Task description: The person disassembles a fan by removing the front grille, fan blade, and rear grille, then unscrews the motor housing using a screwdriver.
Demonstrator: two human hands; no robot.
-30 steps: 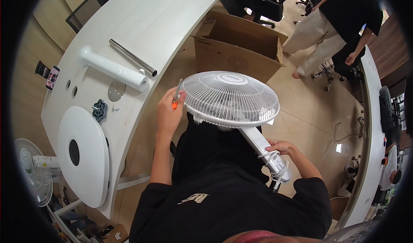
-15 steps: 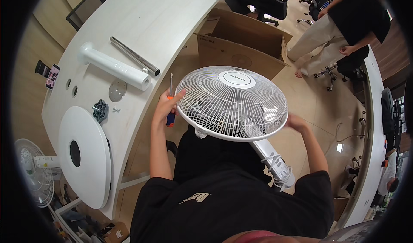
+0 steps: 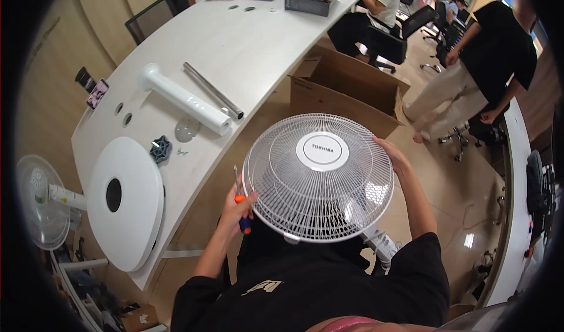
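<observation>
A white fan head with a round wire grille (image 3: 317, 197) and a pale centre cap is over my lap, its motor housing and wrapped cord (image 3: 385, 247) showing beneath at the lower right. At its left rim, my left hand (image 3: 236, 209) is closed around a screwdriver (image 3: 241, 206) with an orange and dark blue handle, shaft pointing up. The thumb of that hand touches the grille edge. My right hand (image 3: 392, 154) grips the right rim, its fingers partly hidden by the grille.
On the white table (image 3: 194, 35) at left lie a white tube (image 3: 185, 102), a metal pole (image 3: 212, 90), a round disc (image 3: 187, 129), a dark knob (image 3: 160, 149), small screws and a round base (image 3: 126, 206). An open cardboard box (image 3: 346, 94) stands ahead; a person (image 3: 470, 68) stands beyond.
The grille has tilted so that its front faces me more. My right hand has moved up along the right rim. The left hand keeps the screwdriver. The whole view has shifted.
</observation>
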